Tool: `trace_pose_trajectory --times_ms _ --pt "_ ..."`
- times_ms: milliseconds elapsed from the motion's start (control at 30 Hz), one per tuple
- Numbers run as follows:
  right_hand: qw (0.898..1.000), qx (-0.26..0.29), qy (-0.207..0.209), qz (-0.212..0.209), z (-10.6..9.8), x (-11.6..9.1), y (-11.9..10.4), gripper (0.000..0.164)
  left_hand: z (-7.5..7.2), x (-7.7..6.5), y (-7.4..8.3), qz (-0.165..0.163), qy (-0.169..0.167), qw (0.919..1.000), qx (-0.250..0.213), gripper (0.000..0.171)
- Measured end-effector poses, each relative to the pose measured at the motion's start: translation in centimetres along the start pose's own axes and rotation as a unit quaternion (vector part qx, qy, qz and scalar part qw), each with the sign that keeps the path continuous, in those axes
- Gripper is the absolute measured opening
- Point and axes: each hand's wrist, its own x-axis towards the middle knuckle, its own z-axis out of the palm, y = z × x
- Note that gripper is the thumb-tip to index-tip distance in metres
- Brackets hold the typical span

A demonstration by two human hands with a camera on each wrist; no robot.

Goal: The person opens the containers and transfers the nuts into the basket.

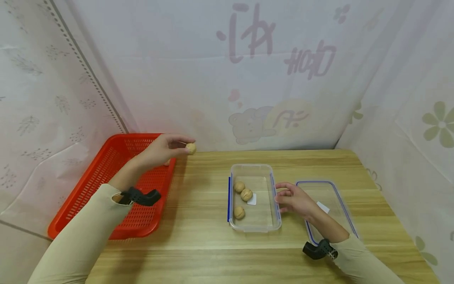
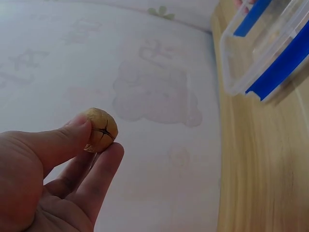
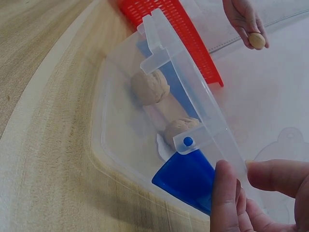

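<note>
My left hand (image 1: 164, 149) pinches a walnut (image 1: 190, 148) between thumb and fingertips, raised beside the red basket's right rim. A star-shaped crack shows on this walnut's end in the left wrist view. Several walnuts, at least 3, are the brown balls seen; 3 of them (image 1: 239, 213) lie inside a clear plastic container (image 1: 262, 228) with blue side clips. At the container's right wall is my right hand (image 1: 295, 202). In the right wrist view its thumb (image 3: 277, 175) and fingers grip the wall near a blue clip (image 3: 186, 176).
On the left stands a red perforated basket (image 1: 161, 213), partly hidden by my left arm; a bit of a walnut shows near its right rim. A clear lid (image 1: 330, 189) with a blue seal lies right of the container, under my right forearm. Printed cloth hangs behind the wooden table (image 1: 198, 252).
</note>
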Motion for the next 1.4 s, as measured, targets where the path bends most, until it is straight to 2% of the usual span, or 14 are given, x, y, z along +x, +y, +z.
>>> trace_pose_trajectory --times_ms 167,300,400,567,767,1100,1400 --pt "1.0 0.001 0.002 0.003 0.0 0.1 0.1 0.056 -1.4 -0.8 -0.9 -0.024 0.02 0.9995 0.005 0.048" --pt "1.0 0.002 0.003 0.004 -0.1 0.0 0.1 0.057 -2.3 -1.3 -1.9 -0.049 0.023 0.9982 -0.026 0.05" --pt "1.0 0.002 0.001 0.002 -0.1 0.1 0.1 0.057 -3.0 -1.7 -2.9 -0.06 0.036 0.9972 -0.028 0.052" --pt "1.0 0.004 0.001 0.004 0.0 0.1 0.2 0.056 -4.1 -2.2 -4.8 -0.052 0.058 0.9968 0.016 0.052" --pt "1.0 0.004 0.007 0.009 -0.1 0.1 0.2 0.054 -5.3 -2.5 -7.4 -0.069 0.05 0.9957 0.036 0.051" --pt "1.0 0.004 -0.006 0.004 -0.3 0.0 0.2 0.058 -5.7 -2.4 -11.2 -0.083 0.03 0.9961 0.011 0.052" --pt "1.0 0.007 -0.006 0.0 -0.2 0.0 0.2 0.059 -4.8 -2.0 -13.2 -0.098 0.019 0.994 0.045 0.049"
